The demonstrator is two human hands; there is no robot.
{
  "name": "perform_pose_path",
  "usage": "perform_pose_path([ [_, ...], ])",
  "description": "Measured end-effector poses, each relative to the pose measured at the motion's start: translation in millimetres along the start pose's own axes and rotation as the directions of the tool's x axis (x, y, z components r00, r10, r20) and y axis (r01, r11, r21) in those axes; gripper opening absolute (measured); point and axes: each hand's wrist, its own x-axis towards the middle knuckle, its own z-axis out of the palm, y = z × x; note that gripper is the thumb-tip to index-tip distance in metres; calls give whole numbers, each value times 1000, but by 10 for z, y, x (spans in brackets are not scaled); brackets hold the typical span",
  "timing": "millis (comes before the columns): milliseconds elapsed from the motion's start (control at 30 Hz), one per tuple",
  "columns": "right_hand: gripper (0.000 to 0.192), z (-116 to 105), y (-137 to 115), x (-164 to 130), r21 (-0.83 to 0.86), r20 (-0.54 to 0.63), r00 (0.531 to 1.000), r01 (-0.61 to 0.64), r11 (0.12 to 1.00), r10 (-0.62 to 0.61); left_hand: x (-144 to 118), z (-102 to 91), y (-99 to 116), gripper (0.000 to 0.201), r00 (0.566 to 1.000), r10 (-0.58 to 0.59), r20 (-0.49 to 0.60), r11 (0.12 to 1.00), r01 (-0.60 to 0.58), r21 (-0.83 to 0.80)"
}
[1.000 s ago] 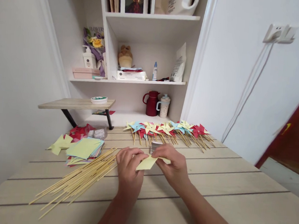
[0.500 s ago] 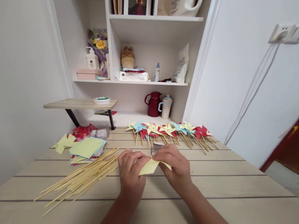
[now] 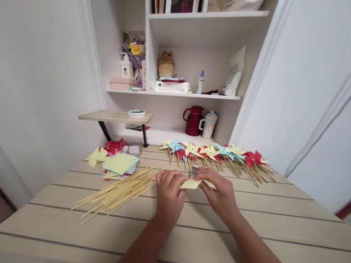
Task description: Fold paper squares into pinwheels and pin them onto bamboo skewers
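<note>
Between my two hands is a piece of pale yellow paper, bent and raised above the table. My left hand is closed on its left side. My right hand pinches it from the right, with the fingertips hiding part of the sheet. Just beyond my fingers lies a small shiny grey item, partly covered, whose kind I cannot make out. Left of my left hand, thin wooden sticks lie in a loose bundle. Behind them sits a stack of coloured paper squares, a yellow one on top.
Finished paper pinwheels on sticks lie in a row along the table's back. Red paper pieces and a clear plastic box are at the back left, near a small raised wooden shelf. A red jug and a cup stand behind.
The camera view has swung left, so everything appears further right. Both hands still hold the yellow paper, which looks flatter from here.
</note>
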Motion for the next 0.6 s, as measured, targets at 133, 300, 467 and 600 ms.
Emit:
perform_pose_path([
  [133,10,3,174,-32,119,-50,918,-387,914,395,13,8,-125,6,980,-190,49,982,190,22],
  [300,22,-16,287,-24,332,-65,754,-602,727,654,49,-64,-363,15,923,-384,-33,923,385,25],
  [467,28,-5,274,-2,483,1,715,-612,626,699,125,-271,-656,18,869,-455,-195,883,469,27],
  [600,32,10,256,6,535,10,690,-615,579,724,138,-355,-827,17,811,-563,-160,816,576,45],
])
